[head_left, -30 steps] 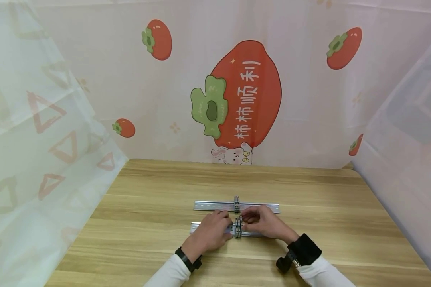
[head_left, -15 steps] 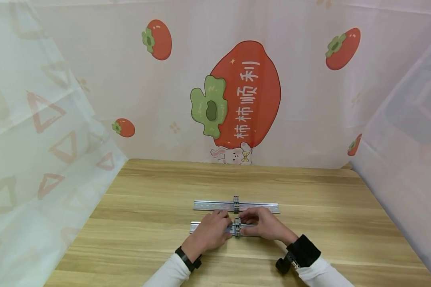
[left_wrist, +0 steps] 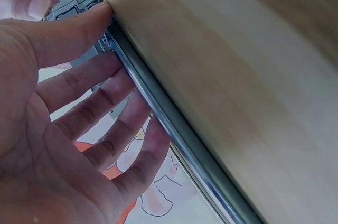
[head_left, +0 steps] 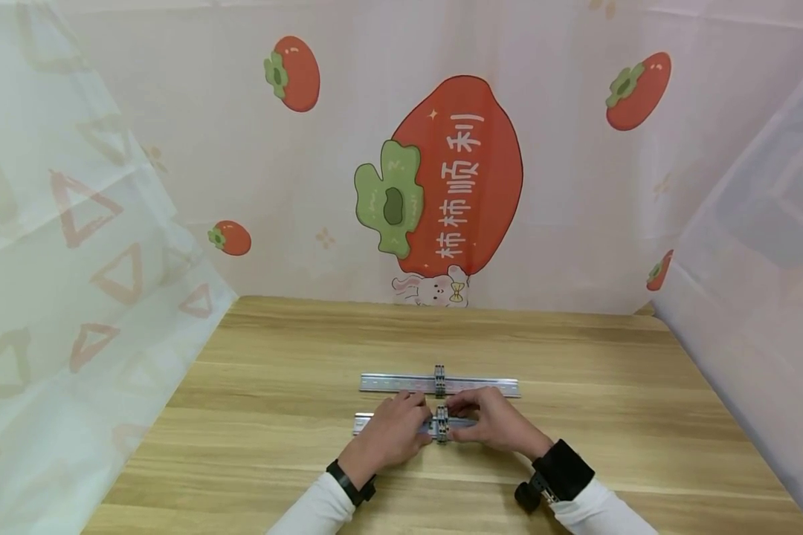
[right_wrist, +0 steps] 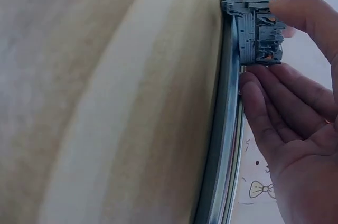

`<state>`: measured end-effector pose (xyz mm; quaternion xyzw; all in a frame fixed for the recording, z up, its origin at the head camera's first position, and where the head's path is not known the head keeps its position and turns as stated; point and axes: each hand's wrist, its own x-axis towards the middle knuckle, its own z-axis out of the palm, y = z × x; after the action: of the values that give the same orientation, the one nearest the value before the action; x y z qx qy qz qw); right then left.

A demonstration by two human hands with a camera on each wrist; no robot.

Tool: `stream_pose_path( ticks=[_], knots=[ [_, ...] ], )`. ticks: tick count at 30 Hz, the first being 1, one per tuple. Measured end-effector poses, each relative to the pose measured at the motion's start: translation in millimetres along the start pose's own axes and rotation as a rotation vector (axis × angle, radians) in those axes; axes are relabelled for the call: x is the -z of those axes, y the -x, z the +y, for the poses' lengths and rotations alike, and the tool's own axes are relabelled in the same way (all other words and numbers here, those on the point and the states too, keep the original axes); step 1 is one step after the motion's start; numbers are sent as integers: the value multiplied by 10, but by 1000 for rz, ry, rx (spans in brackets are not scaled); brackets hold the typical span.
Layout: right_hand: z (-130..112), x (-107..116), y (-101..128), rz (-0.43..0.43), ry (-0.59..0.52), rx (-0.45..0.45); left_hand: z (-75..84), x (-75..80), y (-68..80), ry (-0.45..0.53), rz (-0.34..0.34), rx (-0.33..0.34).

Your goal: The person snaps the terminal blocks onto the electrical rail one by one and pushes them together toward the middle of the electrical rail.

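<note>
A metal DIN rail (head_left: 363, 423) lies on the table nearer the person, with a small stack of grey terminal blocks (head_left: 442, 425) across its middle. My left hand (head_left: 393, 429) grips this rail just left of the blocks. In the left wrist view its thumb is on the near side and its fingers reach the far edge. From the right, my right hand (head_left: 495, 422) pinches the terminal blocks (right_wrist: 259, 31) between thumb and fingers. In the right wrist view they stand upright on the rail (right_wrist: 224, 129), showing orange spots on the side. The hands cover much of the rail.
Behind the hands, a second DIN rail (head_left: 395, 383) lies parallel, bearing its own grey terminal blocks (head_left: 439, 380). Both sit on a wood-grain table (head_left: 294, 357). A printed cloth (head_left: 348, 148) hangs at the back, and pale sheets (head_left: 60, 223) flank the sides.
The terminal blocks on the front rail have gone from leaning to standing straighter. My right hand has shifted slightly toward the person; the left hand stays in place.
</note>
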<state>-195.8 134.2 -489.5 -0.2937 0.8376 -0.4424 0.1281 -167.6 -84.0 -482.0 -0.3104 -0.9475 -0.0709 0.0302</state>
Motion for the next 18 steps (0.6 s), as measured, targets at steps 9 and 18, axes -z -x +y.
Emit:
stream_pose_path(
  ticks=[9,18],
  knots=[
    [-21,-4,7,24,91,10,-11,18,-10,7,11,2],
    [-41,95,43,44,132,18,-23,71,-9,17,-23,6]
  ],
)
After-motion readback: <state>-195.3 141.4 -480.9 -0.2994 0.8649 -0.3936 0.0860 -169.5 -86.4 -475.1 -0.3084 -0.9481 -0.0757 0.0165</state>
